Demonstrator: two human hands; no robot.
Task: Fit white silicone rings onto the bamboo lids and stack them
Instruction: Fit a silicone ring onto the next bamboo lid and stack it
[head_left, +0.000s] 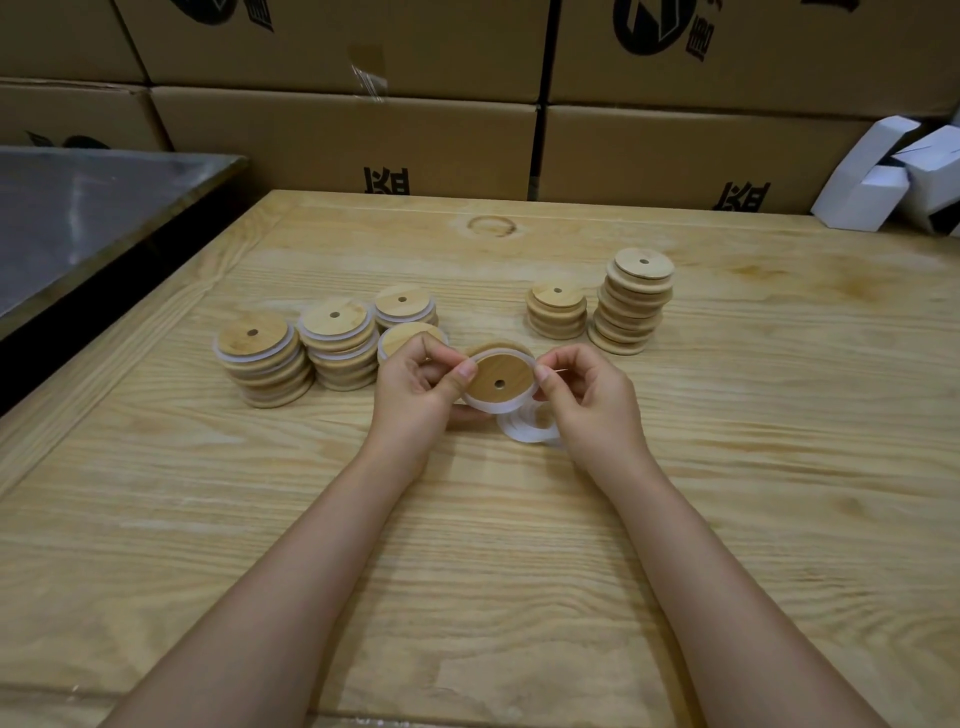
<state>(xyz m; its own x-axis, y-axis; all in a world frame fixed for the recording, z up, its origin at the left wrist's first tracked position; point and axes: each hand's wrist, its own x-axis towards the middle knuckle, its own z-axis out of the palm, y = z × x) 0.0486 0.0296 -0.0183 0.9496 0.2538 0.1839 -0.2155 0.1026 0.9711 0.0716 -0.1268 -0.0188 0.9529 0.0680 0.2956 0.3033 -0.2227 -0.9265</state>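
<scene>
Between my hands: one bamboo lid (498, 382), lifted just above the table (519, 545) and tilted toward me, its small centre hole showing.
Ring: a white silicone ring (480, 404) runs around the lid's rim; it looks seated along the near edge, but I cannot tell whether it sits right at the far edge.
Left hand (415, 389): curled round the lid's left side, thumb pressing the ring at the rim, fingers underneath.
Right hand (587, 400): thumb and forefinger pinching the ring at the lid's right edge, the other fingers curled.
Spare rings: a loose pile of rings (524, 431) lies on the table just under the lid, beside my right hand.
Ringed stacks (340, 343): several on my left, white edges showing between the lids.
Bare stacks (631, 301): two on my right, no white visible.
Step in hand: as I judge it, seating the ring round this lid, roughly midway through the batch.
Next move: probably run my thumbs round the rim until the ring lies flat with no twist, then set the lid level on a left-hand stack without knocking it askew.
</scene>
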